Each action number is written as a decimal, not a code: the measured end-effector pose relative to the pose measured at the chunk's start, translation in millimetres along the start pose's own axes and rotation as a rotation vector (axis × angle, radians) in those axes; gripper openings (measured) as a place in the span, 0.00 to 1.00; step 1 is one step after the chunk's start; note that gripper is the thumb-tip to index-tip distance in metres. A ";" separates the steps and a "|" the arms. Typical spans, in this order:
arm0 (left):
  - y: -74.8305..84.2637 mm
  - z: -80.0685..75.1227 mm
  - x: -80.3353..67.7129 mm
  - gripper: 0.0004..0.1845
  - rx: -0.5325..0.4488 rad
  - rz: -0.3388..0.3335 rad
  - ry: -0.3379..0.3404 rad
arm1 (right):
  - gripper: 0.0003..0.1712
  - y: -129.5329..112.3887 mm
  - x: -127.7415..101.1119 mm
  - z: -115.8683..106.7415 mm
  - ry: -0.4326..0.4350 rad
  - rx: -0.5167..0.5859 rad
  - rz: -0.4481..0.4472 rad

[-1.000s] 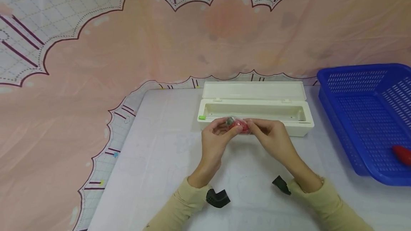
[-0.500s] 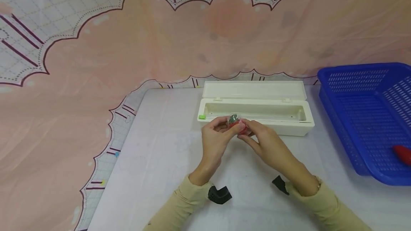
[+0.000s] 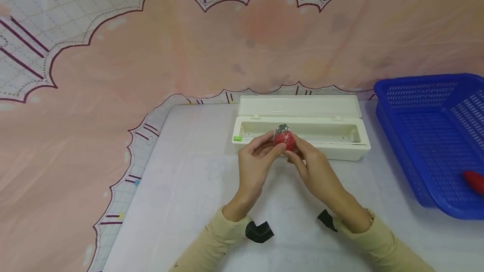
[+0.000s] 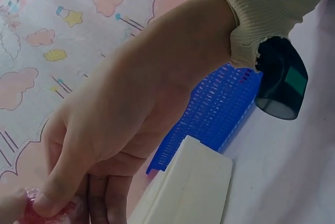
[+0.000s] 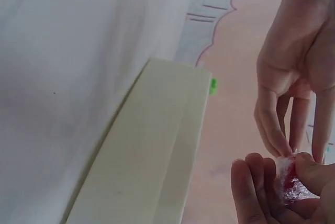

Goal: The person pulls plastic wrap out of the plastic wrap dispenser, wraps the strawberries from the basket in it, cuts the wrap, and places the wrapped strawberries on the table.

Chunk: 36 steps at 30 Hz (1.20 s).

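Note:
A small red, strawberry-like thing with a dark green top (image 3: 284, 138) is wrapped in shiny, crinkled clear film. It is held up in front of the white box, green end upward in the head view. My left hand (image 3: 252, 165) pinches it from the left, thumb on the near side. From the right, my right hand (image 3: 317, 169) grips it between thumb and fingers. In the left wrist view the right hand (image 4: 125, 98) partly covers the red thing (image 4: 52, 214). The right wrist view shows the left hand (image 5: 293, 51) reaching to the wrapped thing (image 5: 292, 182).
Behind the hands stands a long white box (image 3: 325, 151), its lid (image 3: 298, 106) raised and a green tab (image 3: 237, 138) at its left end. At the right is a blue basket (image 3: 401, 154) with a red object (image 3: 473, 182) inside. A patterned cloth hangs behind the white table (image 3: 189, 188).
The wrapped red thing has turned from lying sideways to green end up, and has risen slightly. My right thumb and fingers have shifted round its right side; the left hand has kept hold.

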State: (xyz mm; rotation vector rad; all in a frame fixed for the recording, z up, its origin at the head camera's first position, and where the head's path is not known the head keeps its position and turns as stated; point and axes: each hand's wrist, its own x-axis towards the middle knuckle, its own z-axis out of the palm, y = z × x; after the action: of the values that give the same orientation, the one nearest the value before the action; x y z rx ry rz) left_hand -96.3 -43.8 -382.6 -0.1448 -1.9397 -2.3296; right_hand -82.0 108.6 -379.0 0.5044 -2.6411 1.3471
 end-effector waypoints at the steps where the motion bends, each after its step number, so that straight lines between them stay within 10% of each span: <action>1: -0.3 -0.2 -0.4 0.23 -0.004 0.006 0.001 | 0.27 0.3 0.5 0.3 -0.001 0.016 0.008; 16: 1.3 -17.7 -0.2 0.20 0.044 -0.042 -0.004 | 0.27 0.9 3.2 0.5 -0.128 0.117 0.026; 36: 0.4 -31.1 -0.7 0.19 0.119 -0.049 -0.069 | 0.28 -0.2 5.9 -5.4 -0.031 0.243 -0.030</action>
State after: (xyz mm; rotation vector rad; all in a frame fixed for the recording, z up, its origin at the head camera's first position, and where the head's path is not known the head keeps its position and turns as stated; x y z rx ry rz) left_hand -95.7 -74.5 -387.9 -0.1723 -2.1322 -2.2590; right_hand -87.6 111.5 -374.1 0.5945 -2.4950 1.6738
